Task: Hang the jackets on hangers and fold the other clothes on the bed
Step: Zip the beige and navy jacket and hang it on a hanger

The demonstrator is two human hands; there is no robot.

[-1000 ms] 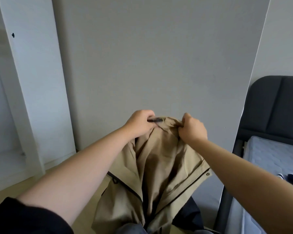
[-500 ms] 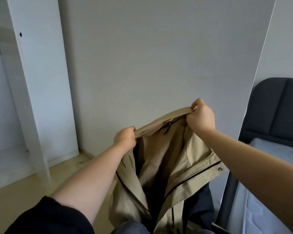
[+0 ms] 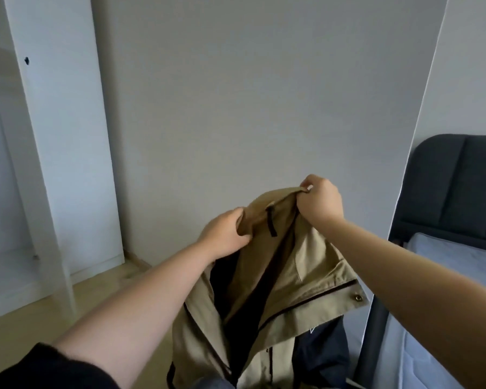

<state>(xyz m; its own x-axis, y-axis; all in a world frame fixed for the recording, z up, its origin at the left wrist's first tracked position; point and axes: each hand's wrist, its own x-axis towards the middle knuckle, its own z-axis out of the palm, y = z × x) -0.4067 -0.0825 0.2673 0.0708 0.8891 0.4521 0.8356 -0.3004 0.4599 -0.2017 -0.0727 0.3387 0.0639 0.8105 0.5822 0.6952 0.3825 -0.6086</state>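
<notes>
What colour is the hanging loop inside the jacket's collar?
Black loop on the tan jacket; head view.

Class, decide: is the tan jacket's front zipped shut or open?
Open: the tan jacket has its front edges apart, with dark lining showing between them.

Black sleeve on left arm (lower left corner of frame), matte fabric; left forearm bare; right forearm bare.

No readable text (pale mark on the navy garment is illegible).
</notes>
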